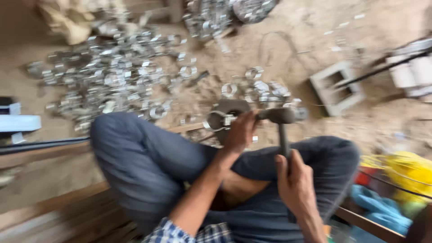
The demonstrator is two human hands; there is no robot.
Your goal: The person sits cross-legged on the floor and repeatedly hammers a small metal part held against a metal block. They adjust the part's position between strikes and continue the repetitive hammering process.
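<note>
Sandy, dusty floor (292,40) fills the whole blurred view, and a person sits on it cross-legged in dark blue-grey trousers. Between the knees, on a dark block (231,108) set on the ground, lies a shiny bent metal ring clamp (217,120). It sits just at the fingertips of the left hand (240,131), which reaches forward and closes its fingers on the clamp's right side, pinning it against the block. Just right of that hand, almost touching it, hangs the dark grey head of a metal hammer (280,115); its thin straight handle runs down toward the person. The right hand (294,180) is wrapped tightly round the lower end of that handle, thumb up along it, well below the clamp and nearer the body.

Beyond the block a few more silvery ring clamps (263,87) lie scattered, and a broad heap of the same shiny clamps (112,72) spreads across the floor to the upper left. A pale grey hollow concrete block (336,87) rests to the right. At the lower right lie yellow cloth (411,173) and blue cloth (378,209). Wooden planks (58,202) run along the lower left.
</note>
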